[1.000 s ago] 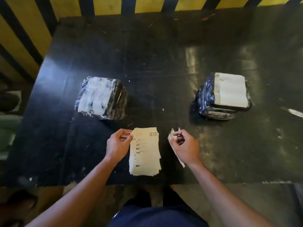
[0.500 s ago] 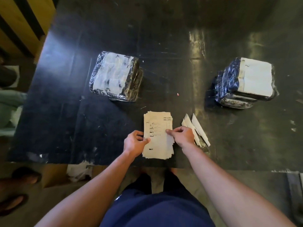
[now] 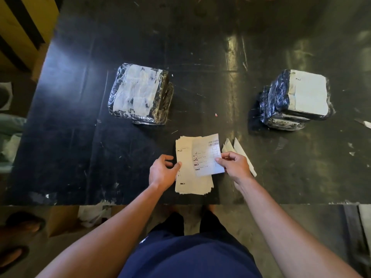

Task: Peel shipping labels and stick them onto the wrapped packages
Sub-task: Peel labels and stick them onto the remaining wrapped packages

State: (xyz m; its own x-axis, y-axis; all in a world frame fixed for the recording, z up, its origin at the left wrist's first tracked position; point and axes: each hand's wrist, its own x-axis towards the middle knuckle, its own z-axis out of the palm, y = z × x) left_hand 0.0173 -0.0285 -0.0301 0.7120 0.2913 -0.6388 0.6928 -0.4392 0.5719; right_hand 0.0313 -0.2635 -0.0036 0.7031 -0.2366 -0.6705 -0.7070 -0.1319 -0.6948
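Note:
A stack of shipping labels [image 3: 186, 177] lies near the front edge of the black table [image 3: 80, 137]. My right hand [image 3: 235, 165] pinches the right edge of one label [image 3: 206, 155], lifted above the stack and shifted right, its barcode at the top. My left hand [image 3: 162, 171] rests its thumb on the stack's left edge, fingers loosely curled. A wrapped package [image 3: 140, 95] with worn white patches sits at the left. At the right sit stacked wrapped packages [image 3: 295, 99], the top one with a white label on its upper face.
Peeled backing strips [image 3: 239, 151] lie just right of the stack, partly under my right hand. A small white scrap [image 3: 366, 123] lies at the table's right edge. A yellow-and-black striped barrier [image 3: 20, 27] stands at the far left. Someone's feet [image 3: 18, 237] show at the lower left.
My right hand has picked one label off the stack and drawn it to the right. My left hand stays at the stack's left edge. The camera view has tilted down slightly.

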